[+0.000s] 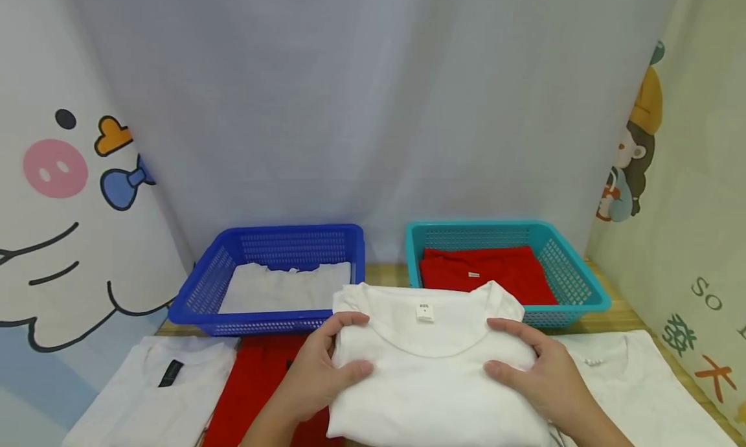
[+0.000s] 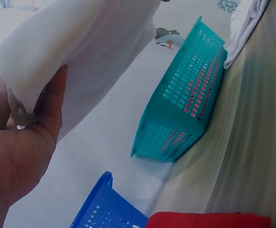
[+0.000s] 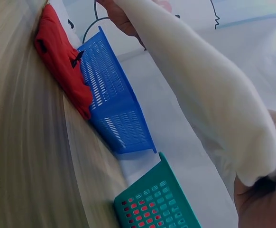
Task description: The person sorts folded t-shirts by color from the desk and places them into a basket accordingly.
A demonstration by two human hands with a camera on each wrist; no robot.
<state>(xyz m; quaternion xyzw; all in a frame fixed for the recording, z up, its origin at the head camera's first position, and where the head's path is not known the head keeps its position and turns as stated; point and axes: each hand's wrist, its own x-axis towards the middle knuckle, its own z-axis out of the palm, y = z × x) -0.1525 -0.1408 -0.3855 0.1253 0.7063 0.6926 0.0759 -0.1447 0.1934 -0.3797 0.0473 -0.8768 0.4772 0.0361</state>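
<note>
1. Fingers and thumbs of both hands pinch the folded white shirt by its sides in the head view: left hand at one, right hand at the other. The shirt is held up in front of the blue basket and the teal basket, its neck label showing. Keep both grips level and lightly tensioned; pulling hard outward would likely stretch the neckline.

2. In the left wrist view, thumb and fingers curl round a folded corner, with the cloth raised off the table. Catch every layer there, since a loose one could slide out and spoil the fold.

3. In the right wrist view, fingers grip the near end of the folded edge, fingertips partly hidden by cloth. The edge spans toward the opposite hand; matching heights should keep it from twisting.
</note>
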